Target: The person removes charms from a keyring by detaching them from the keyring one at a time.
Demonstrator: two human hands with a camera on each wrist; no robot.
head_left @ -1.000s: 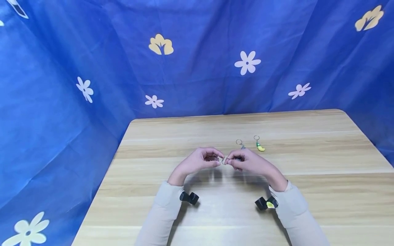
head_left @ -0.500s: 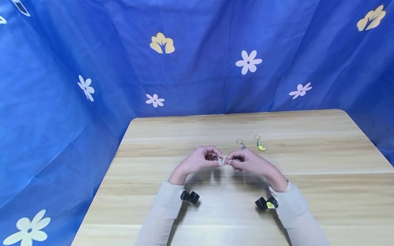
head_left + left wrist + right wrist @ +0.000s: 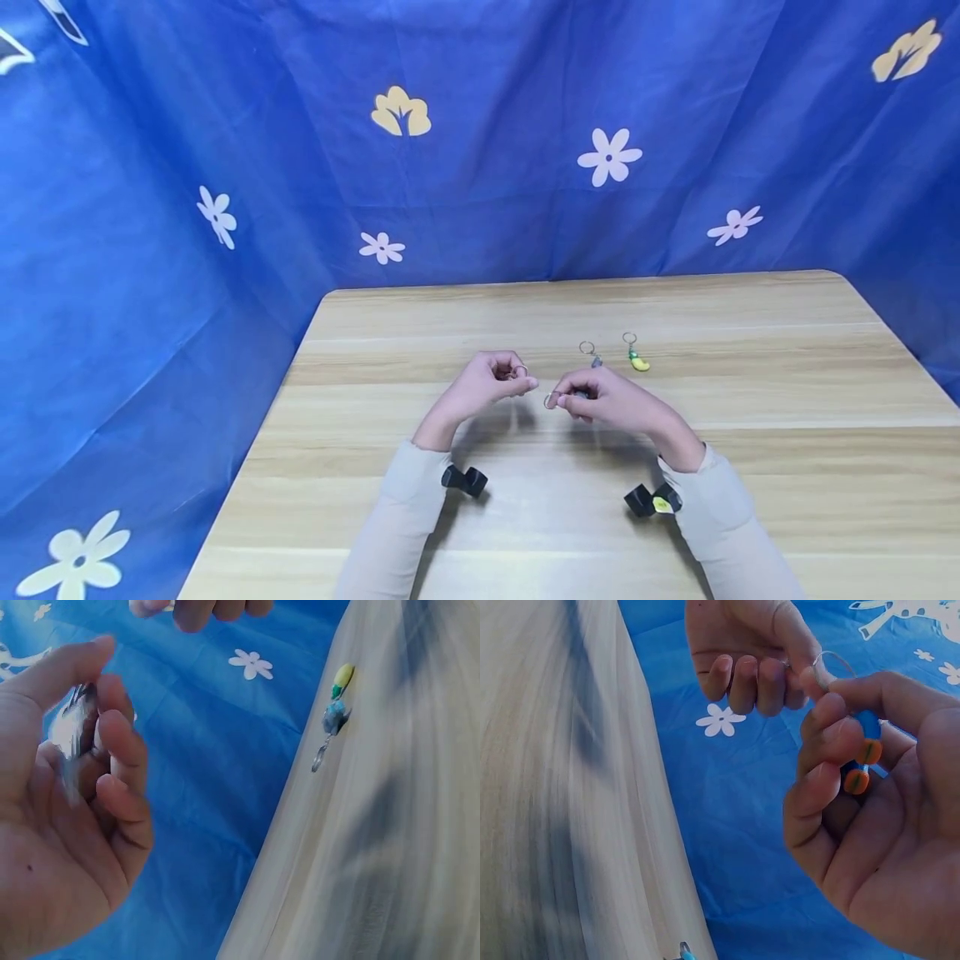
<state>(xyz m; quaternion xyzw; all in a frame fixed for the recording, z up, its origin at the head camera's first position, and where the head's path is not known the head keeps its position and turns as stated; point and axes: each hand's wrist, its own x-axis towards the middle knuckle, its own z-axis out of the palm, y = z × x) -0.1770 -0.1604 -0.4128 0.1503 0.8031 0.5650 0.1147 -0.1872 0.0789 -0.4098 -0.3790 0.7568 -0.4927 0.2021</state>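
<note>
My left hand holds a small shiny keychain, mostly hidden in its curled fingers. It shows as a blurred bright piece with something dark beside it, and a thin ring lies by the fingertips in the head view. A short gap to the right, my right hand pinches another keychain by its metal ring between thumb and index finger. That keychain's blue figure with orange ends sits inside the palm, partly covered by fingers. Both hands are above the wooden table.
Beyond my right hand lie two more keychains on the table: a grey-blue one, partly behind the hand, and a yellow-and-green one. A blue cloth with printed flowers hangs behind the table and along its left side.
My left hand has drawn back slightly from the right one, opening a gap where their fingertips met at the ring. The right hand stays nearly in place, still pinching its ring.
</note>
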